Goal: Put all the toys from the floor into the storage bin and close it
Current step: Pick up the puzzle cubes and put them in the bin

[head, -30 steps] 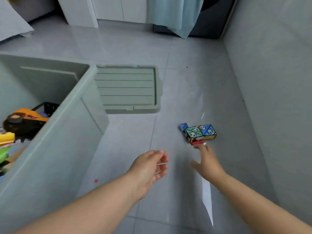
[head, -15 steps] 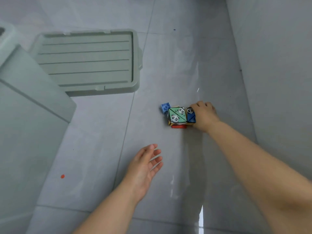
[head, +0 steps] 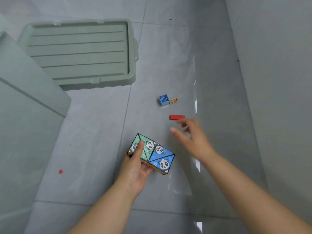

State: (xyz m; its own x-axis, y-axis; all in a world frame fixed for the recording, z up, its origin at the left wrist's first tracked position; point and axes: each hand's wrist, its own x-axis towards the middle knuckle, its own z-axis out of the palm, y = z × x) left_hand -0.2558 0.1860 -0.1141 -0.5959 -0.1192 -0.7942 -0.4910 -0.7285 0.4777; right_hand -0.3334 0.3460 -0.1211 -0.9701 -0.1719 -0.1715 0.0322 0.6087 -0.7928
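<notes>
The cube (head: 162,154) is grasped by the left grip (head: 135,171), not yet binned. The right grip (head: 190,137), released, is held beside the red brick (head: 177,117). It, the blue brick (head: 163,99) and tan piece (head: 173,100) are left on the floor (head: 101,132); the lid (head: 81,53) lies off the bin (head: 25,124).

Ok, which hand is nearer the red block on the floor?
Right. The right hand is just on the near side of the red block, blurred fingertips almost at it. The left hand grips the panda cube, farther back toward the person.
</notes>
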